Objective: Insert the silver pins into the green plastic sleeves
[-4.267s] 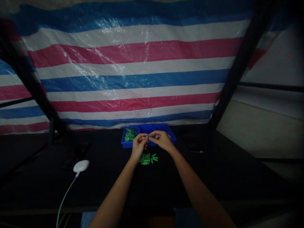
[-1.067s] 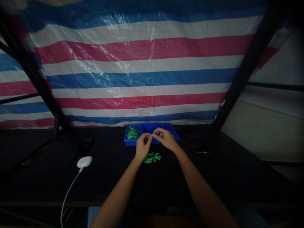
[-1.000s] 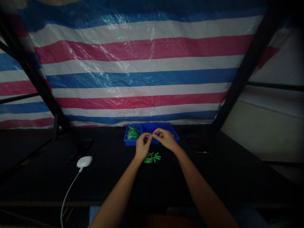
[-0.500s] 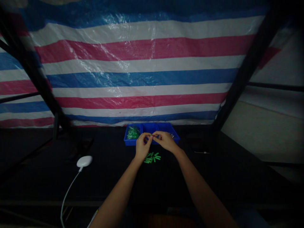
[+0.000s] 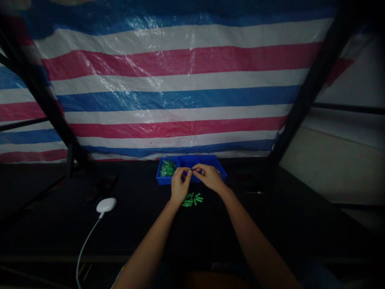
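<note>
Left hand (image 5: 179, 182) and right hand (image 5: 209, 178) meet at the fingertips, pinching a small green piece (image 5: 189, 170) steadily over the blue divided tray (image 5: 188, 161); loose green pieces (image 5: 191, 200) lie near the wrists on the black tabletop (image 5: 135, 224)

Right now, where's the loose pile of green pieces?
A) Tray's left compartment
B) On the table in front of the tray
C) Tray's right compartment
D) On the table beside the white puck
B: the green pieces lie on the black table, just in front of the blue tray.
</note>
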### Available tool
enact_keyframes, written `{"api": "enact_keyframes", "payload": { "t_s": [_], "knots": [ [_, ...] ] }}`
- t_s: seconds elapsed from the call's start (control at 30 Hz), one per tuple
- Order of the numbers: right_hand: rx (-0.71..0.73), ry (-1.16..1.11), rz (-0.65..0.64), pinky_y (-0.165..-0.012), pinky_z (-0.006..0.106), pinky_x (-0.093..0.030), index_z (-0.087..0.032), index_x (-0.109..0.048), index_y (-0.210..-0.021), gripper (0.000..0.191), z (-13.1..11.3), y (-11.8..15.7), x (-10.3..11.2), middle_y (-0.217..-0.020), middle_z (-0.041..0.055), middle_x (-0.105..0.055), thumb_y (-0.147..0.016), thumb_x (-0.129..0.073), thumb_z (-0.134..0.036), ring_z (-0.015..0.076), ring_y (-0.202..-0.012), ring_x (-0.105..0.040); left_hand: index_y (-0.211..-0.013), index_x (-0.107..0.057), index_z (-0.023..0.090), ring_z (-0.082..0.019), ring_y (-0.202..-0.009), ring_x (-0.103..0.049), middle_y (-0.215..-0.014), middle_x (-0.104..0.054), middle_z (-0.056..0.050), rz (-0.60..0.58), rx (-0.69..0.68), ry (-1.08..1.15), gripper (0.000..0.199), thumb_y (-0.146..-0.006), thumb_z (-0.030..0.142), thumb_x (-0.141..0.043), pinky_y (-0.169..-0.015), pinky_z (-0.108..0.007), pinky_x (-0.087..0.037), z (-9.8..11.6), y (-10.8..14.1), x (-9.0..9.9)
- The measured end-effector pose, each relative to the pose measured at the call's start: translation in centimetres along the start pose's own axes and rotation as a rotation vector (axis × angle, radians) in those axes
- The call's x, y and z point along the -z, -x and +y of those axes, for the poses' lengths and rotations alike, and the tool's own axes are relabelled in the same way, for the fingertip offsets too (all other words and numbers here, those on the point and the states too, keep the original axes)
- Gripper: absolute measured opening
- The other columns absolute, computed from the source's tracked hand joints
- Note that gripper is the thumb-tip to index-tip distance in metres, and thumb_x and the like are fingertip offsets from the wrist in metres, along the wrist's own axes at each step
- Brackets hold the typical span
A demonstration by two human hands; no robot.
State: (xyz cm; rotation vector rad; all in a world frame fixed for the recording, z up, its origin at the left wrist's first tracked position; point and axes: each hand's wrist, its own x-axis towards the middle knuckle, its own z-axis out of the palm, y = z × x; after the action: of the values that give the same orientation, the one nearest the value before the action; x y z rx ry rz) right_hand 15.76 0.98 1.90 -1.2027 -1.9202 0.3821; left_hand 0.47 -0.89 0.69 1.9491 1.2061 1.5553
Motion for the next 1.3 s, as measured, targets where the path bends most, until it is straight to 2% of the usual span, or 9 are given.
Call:
{"api": "enact_keyframes", "payload": {
  "t_s": [0.17,0.33,0.63,0.83,1.07,1.3],
  "knots": [
    [0.002,0.004,0.043,-0.051,0.023,-0.036,-0.022,-0.066,-0.094,0.023,-0.25,0.03,0.18,-0.076,0.0012,-0.066,-0.081,-0.052,-0.035,0.0120,-0.053,-0.051,-0.095,-0.058,0.018,-0.012,-0.065,-0.054,-0.079,-0.063,-0.002,-0.054,0.061,0.067,0.024,-0.086,0.037,-0.047,-0.057,-0.021,-0.039,-0.08,0.13,-0.15],
    [0.030,-0.003,0.039,-0.052,0.024,-0.035,-0.022,-0.066,-0.087,0.023,-0.56,0.10,0.09,-0.073,0.0008,-0.066,-0.082,-0.049,-0.036,0.0128,-0.054,-0.051,-0.093,-0.059,0.018,-0.011,-0.061,-0.051,-0.072,-0.060,0.000,-0.057,0.037,0.027,0.023,-0.085,0.037,-0.048,-0.056,-0.021,-0.038,0.04,0.25,-0.30],
    [0.029,-0.007,0.045,-0.049,0.024,-0.032,-0.020,-0.063,-0.075,0.035,-0.59,0.16,0.15,-0.059,0.0005,-0.058,-0.085,-0.042,-0.046,0.0132,-0.050,-0.048,-0.094,-0.063,0.018,-0.012,-0.064,-0.052,-0.084,-0.063,-0.003,-0.053,-0.001,-0.018,0.022,-0.084,0.033,-0.051,-0.056,-0.022,-0.040,-0.28,0.13,-0.26],
    [0.015,-0.015,0.031,-0.051,0.024,-0.034,-0.020,-0.065,-0.078,0.028,-0.48,0.19,-0.04,-0.067,0.0017,-0.064,-0.081,-0.050,-0.044,0.0135,-0.052,-0.051,-0.095,-0.064,0.018,-0.012,-0.062,-0.052,-0.083,-0.061,-0.004,-0.059,-0.047,-0.078,0.022,-0.084,0.031,-0.050,-0.061,-0.024,-0.042,-0.39,0.14,-0.22],
    [0.019,-0.007,-0.013,-0.055,0.024,-0.037,-0.021,-0.066,-0.082,0.026,0.02,0.22,-0.23,-0.071,0.0019,-0.066,-0.083,-0.048,-0.040,0.0140,-0.055,-0.053,-0.099,-0.064,0.018,-0.012,-0.065,-0.054,-0.088,-0.062,-0.005,-0.064,-0.050,-0.078,0.024,-0.085,0.032,-0.049,-0.062,-0.025,-0.044,-0.32,0.12,-0.19],
    [0.051,-0.021,-0.025,-0.054,0.023,-0.037,-0.019,-0.067,-0.089,0.029,0.11,0.22,-0.29,-0.073,0.0024,-0.067,-0.084,-0.047,-0.039,0.0132,-0.055,-0.052,-0.103,-0.062,0.018,-0.014,-0.071,-0.055,-0.093,-0.062,-0.006,-0.034,-0.070,-0.068,0.025,-0.087,0.029,-0.047,-0.070,-0.027,-0.045,-0.34,0.12,-0.25]
  ]
}}
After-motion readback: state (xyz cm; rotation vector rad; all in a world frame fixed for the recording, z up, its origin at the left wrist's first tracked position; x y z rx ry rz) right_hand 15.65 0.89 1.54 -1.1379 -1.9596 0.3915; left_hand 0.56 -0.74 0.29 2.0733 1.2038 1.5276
